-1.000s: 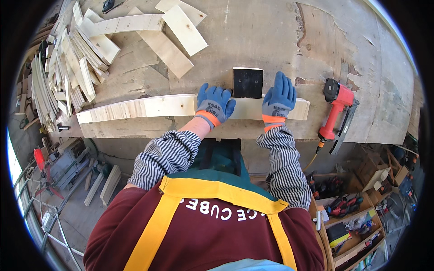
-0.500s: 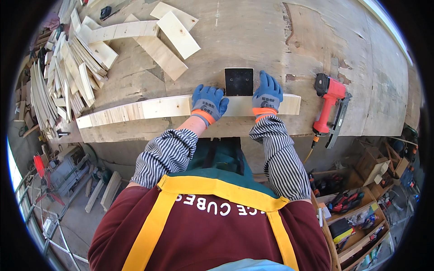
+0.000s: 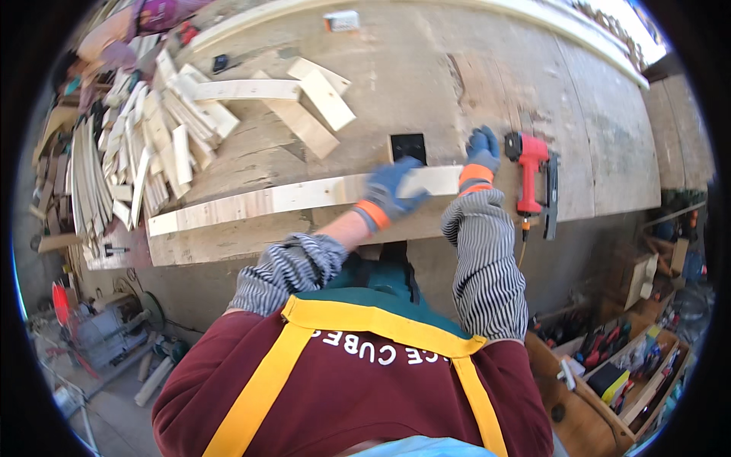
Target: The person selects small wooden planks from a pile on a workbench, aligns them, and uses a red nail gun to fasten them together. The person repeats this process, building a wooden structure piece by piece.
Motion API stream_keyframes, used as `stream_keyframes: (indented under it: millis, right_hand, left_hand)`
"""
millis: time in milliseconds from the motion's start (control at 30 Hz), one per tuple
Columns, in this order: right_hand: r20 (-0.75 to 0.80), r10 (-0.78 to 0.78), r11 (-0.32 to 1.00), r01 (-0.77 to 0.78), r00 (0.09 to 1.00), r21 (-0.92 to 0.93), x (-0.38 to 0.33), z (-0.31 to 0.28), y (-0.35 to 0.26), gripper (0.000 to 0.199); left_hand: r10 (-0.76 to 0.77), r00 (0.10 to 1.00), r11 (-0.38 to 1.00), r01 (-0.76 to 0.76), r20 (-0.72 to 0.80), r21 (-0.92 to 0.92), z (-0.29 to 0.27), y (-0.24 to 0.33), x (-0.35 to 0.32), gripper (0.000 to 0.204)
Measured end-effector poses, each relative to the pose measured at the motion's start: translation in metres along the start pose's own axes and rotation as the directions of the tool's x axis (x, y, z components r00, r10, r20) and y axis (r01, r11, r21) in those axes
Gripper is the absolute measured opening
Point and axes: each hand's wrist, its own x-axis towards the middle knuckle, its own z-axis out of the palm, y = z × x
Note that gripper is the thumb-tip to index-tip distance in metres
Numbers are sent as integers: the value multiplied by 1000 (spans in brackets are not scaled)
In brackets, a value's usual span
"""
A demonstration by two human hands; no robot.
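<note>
A long, slightly curved strip of pale wood [image 3: 304,196], made up of several pieces, lies along the near part of the workbench. My left hand [image 3: 392,190], in a blue-grey glove with an orange cuff, is over the right part of the strip. It is smeared by motion, but its thumb stands apart from the fingers. At the strip's right end rests my right hand [image 3: 480,154], gloved alike, its fingers stretched out away from me. A black square plate [image 3: 409,146] lies just beyond the strip, partly covered by my left fingers.
To the right lies a red nail gun [image 3: 531,171] with a hose. Loose boards [image 3: 304,126] and a heap of wood strips [image 3: 141,145] fill the far left. A white box [image 3: 341,20] stands at the back. Below right is a wooden tool box [image 3: 640,388]; machinery [image 3: 106,324] stands lower left.
My left hand has slid rightward along the strip, over the near edge of the black plate. My right hand remains at the strip's right end. The whole view has shifted, showing more of the bench's far side.
</note>
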Motion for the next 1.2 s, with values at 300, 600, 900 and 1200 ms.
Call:
stream_keyframes:
  millis: [300, 600, 900, 1200]
  right_hand:
    - [5, 302, 831, -266, 953, 489, -70, 57, -119, 29]
    - [55, -223, 919, 229, 973, -321, -37, 15, -43, 34]
    - [93, 31, 793, 32, 995, -608, -12, 19, -39, 33]
    - [262, 198, 718, -322, 945, 618, 76, 5, -181, 34]
  left_hand:
    - [283, 880, 650, -469, -382, -598, -33, 85, -48, 15]
    - [375, 913, 729, -396, -157, -558, -73, 159, -117, 33]
    - [568, 803, 823, -560, 177, -100, -84, 223, -133, 45]
    - [462, 885, 830, -453, -54, -326, -17, 168, -119, 32]
